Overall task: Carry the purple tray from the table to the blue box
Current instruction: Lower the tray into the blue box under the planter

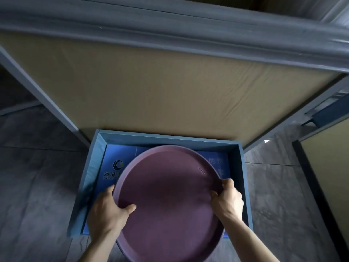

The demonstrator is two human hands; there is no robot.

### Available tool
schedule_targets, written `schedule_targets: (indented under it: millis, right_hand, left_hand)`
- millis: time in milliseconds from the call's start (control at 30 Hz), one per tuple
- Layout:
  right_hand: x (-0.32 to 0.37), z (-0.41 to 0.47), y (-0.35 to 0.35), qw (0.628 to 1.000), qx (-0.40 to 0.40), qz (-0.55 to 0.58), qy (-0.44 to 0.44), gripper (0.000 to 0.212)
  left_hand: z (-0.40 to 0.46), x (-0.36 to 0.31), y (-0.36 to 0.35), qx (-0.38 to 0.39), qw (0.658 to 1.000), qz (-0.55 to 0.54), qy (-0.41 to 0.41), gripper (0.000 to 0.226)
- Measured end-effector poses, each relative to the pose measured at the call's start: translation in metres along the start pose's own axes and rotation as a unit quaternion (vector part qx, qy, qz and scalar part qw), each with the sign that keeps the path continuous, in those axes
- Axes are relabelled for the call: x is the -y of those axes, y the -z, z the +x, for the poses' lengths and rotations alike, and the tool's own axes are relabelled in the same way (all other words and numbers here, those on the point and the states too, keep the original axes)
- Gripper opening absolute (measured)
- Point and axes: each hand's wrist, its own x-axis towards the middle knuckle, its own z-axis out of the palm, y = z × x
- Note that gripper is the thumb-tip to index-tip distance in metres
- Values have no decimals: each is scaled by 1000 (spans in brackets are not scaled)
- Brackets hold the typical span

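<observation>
A round purple tray (166,201) with a raised rim fills the lower middle of the head view. It hangs over the open blue box (244,182), which stands on the floor. My left hand (107,212) grips the tray's left rim, thumb inside. On the tray's right rim, my right hand (227,201) is closed the same way. The tray's near edge reaches past the box's front wall. The box's printed blue bottom (113,167) shows around the tray.
Directly behind the box stands a table with a tan cloth top (170,82) and a grey metal frame (37,86). Dark grey floor tiles (37,186) lie on both sides. A second tan surface (328,176) edges the right.
</observation>
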Motion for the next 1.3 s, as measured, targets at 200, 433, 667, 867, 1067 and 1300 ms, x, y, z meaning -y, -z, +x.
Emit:
schedule_targets:
  millis: [200, 433, 667, 867, 1067, 1300]
  right_hand:
    - [3, 3, 6, 999, 33, -19, -32, 45]
    - [-8, -4, -1, 1000, 22, -10, -13, 55]
    - [-15, -6, -9, 998, 29, -43, 35, 69]
    - [-27, -4, -17, 997, 18, -61, 50, 85]
    - [-30, 3, -22, 995, 20, -82, 59, 89]
    - [-41, -10, -20, 983, 48, -136, 117, 113]
  left_hand:
    - [-5, -6, -1, -9, 999, 33, -5, 97]
    - [-8, -8, -4, -14, 999, 51, -3, 96]
    - [-15, -11, -6, -24, 998, 59, 5, 97]
    - [-18, -11, -10, -28, 998, 53, 14, 97]
    - [-14, -10, -11, -20, 998, 53, 10, 97]
    - [-22, -13, -10, -18, 986, 114, -122, 112]
